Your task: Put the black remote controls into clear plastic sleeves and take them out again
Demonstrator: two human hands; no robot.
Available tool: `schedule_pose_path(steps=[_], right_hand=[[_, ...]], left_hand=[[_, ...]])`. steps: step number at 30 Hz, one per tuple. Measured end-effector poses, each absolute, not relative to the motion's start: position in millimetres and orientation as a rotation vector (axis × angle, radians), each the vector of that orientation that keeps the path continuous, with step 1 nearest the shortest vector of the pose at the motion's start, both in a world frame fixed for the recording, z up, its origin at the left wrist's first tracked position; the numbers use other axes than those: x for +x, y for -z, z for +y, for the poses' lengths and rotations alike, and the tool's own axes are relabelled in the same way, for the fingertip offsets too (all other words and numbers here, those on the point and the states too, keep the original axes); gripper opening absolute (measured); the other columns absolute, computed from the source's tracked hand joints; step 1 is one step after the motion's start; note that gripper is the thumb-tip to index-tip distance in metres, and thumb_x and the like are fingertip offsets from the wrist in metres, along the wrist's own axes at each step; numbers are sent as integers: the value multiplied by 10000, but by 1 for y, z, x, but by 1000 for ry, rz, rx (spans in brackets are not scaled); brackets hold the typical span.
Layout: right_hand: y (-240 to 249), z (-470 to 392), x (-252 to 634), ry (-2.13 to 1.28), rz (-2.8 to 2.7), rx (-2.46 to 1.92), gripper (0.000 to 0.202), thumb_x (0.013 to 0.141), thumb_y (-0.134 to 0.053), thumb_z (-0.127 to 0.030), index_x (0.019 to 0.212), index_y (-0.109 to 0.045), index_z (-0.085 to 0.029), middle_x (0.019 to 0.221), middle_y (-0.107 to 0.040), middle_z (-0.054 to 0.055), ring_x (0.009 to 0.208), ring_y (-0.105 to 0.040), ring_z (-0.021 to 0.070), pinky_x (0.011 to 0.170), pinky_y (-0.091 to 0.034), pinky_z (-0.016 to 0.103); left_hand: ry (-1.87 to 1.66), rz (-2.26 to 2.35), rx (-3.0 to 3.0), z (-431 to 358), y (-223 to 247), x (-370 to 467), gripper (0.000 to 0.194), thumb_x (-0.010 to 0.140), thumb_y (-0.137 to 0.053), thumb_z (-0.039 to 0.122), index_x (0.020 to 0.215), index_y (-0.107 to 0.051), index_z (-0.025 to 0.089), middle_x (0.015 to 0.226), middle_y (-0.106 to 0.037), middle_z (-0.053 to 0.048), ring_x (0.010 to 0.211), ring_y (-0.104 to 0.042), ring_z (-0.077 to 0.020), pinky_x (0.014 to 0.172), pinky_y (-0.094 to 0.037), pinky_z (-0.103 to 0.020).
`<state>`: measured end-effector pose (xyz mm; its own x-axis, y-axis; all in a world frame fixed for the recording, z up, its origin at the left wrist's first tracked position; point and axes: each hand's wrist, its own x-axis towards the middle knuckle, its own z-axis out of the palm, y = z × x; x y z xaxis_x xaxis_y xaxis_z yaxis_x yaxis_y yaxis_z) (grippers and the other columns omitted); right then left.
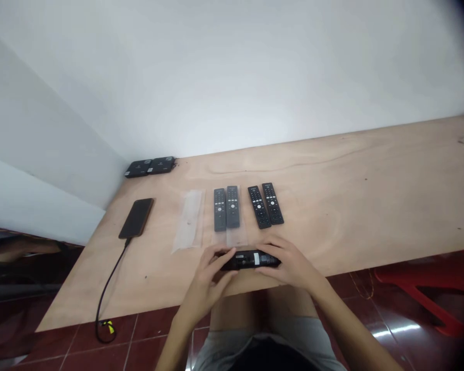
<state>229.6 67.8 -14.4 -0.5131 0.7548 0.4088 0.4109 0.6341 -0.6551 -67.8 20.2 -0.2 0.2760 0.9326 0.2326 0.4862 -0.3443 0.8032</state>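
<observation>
Near the table's front edge I hold a black remote control (245, 259) sideways, its back turned up with a white label showing. My left hand (212, 268) grips its left end between thumb and fingers. Around the right end my right hand (288, 263) is closed, thumb below and fingers above. Just beyond lie two remotes in clear plastic sleeves, a left one (219, 210) and a right one (232, 207). To their right rest two bare black remotes side by side, one (259, 207) and another (272, 203), buttons up.
A flattened clear plastic sleeve (189, 219) lies left of the remotes. Farther left is a phone (136, 218) with a black cable (111, 278) hanging over the edge. Two black boxes (150, 166) sit at the back left by the wall. A red chair (421, 288) stands at the right.
</observation>
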Motion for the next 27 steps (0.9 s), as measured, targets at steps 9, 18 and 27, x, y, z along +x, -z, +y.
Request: schedule_pose_path(steps=[9,18,27], right_hand=[[20,68,228,-553,-2234,-874,502,959,-859,-385,1422,-702,-268,1263,-770,139,1144,-737,334,1017,-633,523],[18,68,229,-570,-2248,-864,484,959,-858,-364,1411,-707,-278,1244,-766,127,1113,-733,323,994,-633,511],[15,69,232,-529,-2245,-807,437,1060,-748,-380,1478,-675,-278,1238,-765,127,1154,-715,315,1018,-633,508]], left_hand=[[-800,1179,2186,29,1,-48,515,1059,-705,237,1550,-634,373,1336,-657,-117,1277,-606,-309,1095,-569,-533],[-756,1142,2187,32,-8,-41,480,1051,-694,203,1509,-665,345,1354,-679,-125,1265,-630,-318,1087,-576,-537],[-1020,1335,2127,34,-1,-67,473,1089,-526,149,1503,-663,333,1360,-656,-106,1282,-628,-290,1117,-539,-483]])
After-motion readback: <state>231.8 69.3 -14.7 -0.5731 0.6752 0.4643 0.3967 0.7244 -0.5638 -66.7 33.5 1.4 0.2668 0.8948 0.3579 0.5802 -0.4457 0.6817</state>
